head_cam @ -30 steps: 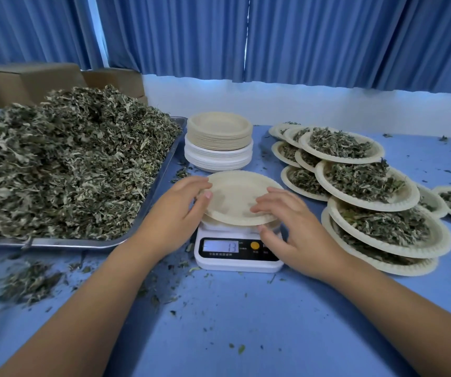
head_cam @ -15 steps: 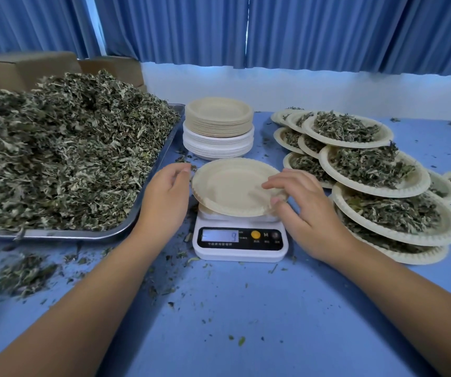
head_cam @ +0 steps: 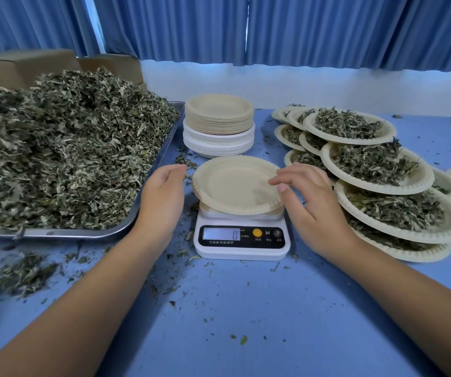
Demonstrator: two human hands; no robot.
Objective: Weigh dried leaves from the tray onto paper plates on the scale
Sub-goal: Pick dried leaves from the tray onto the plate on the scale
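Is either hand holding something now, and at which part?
Nothing is gripped. The left hand is beside the empty plate, apart from it; the right hand has loose fingers over its right rim.

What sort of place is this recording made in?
Likely a workroom for portioning dried herbs: a metal tray heaped with dried leaves, a scale bearing an empty paper plate, and many filled plates on a blue table.

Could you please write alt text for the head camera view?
An empty paper plate sits on a small scale reading 0, the left hand and right hand at its sides. A tray heaped with dried leaves lies left; filled plates are stacked right.
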